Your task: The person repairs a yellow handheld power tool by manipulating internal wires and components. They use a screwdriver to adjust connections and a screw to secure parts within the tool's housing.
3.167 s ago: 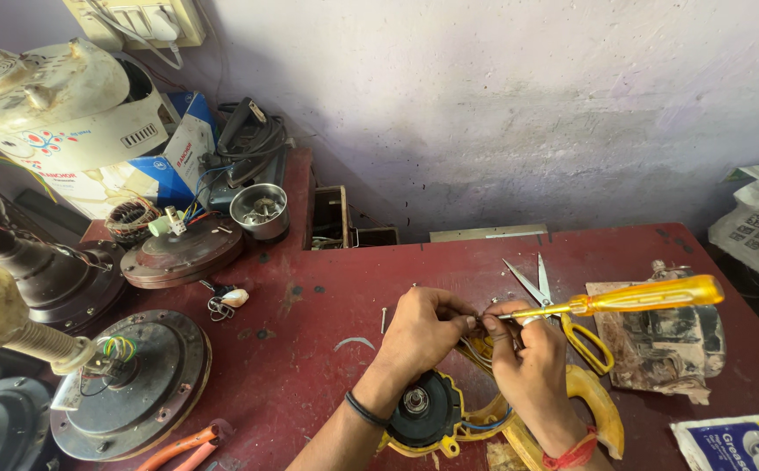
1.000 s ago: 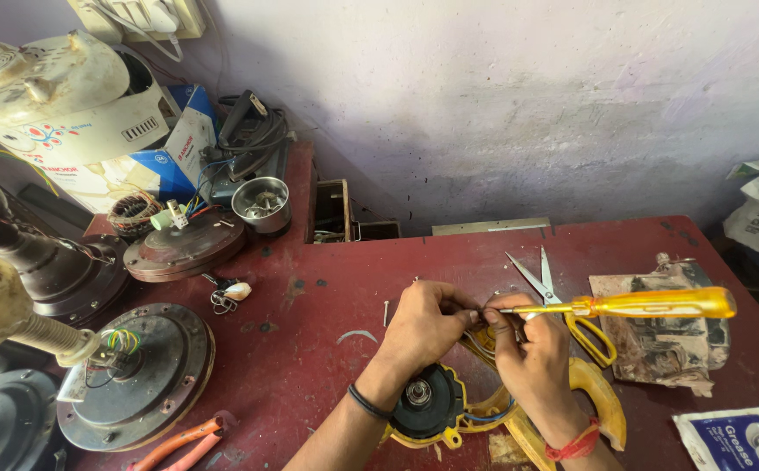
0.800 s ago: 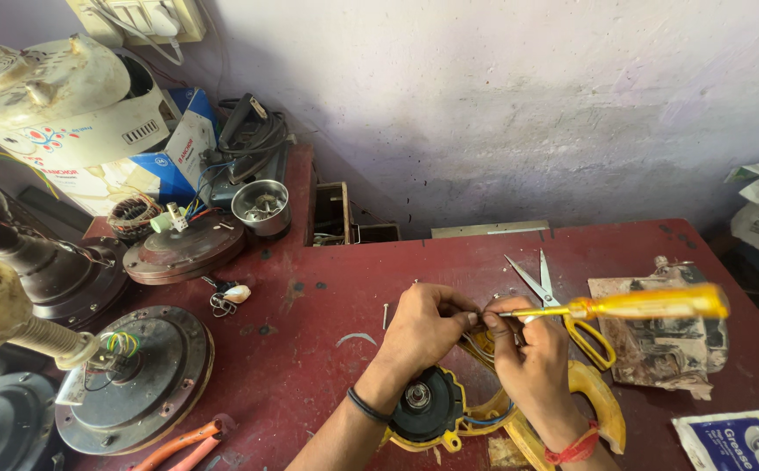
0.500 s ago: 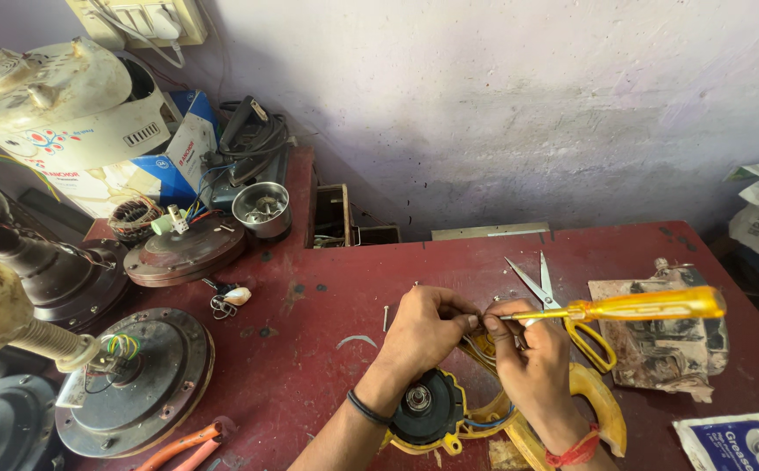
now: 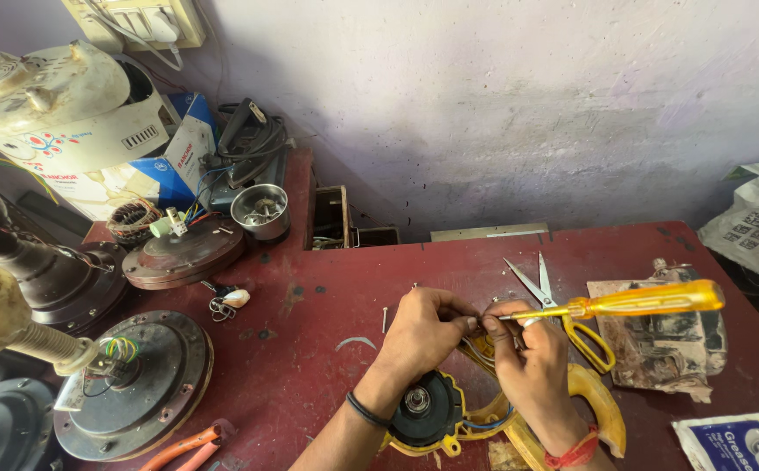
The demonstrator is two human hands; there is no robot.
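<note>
The right hand (image 5: 532,362) pinched the screwdriver (image 5: 623,303), shaft lying level and tip pointing left at the wires (image 5: 477,342) the left hand (image 5: 423,330) gripped, just above the motor (image 5: 427,410).

My small electrical repair workshop.

My red tabletop (image 5: 327,366) is crowded with opened ceiling-fan motors (image 5: 135,384), a copper winding coil (image 5: 132,220), pliers (image 5: 189,447), scissors (image 5: 562,305) and a yellow screwdriver (image 5: 641,301), against a bare, stained wall (image 5: 519,105).

Rough whitewashed wall (image 5: 501,105); worn red table (image 5: 309,366); switchboard (image 5: 139,19) top-left; daylight
</note>
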